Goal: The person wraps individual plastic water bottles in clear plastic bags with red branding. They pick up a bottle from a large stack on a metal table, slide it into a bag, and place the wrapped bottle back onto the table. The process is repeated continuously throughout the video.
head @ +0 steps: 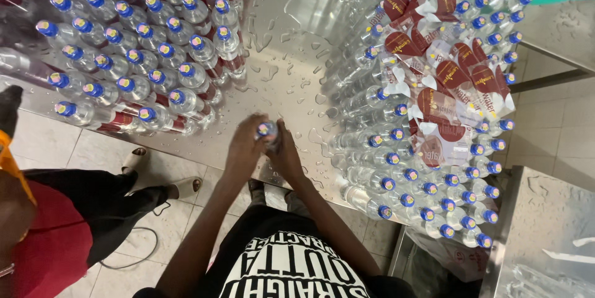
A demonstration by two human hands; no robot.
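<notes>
Both hands' fingers clasp one upright bottle, blue cap pointing toward camera.

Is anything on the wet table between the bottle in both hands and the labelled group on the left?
Nothing visible: the bottle is held by both hands, and only bare wet steel table separates it from the labelled bottles.

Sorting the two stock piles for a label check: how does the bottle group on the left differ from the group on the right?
The left group of clear plastic blue-capped bottles wears dark red labels; the right group of clear plastic blue-capped bottles looks mostly bare. Loose red-and-white label sleeves lie on top of the right group; none lie on the left group. Both stand on the wet steel table.
</notes>
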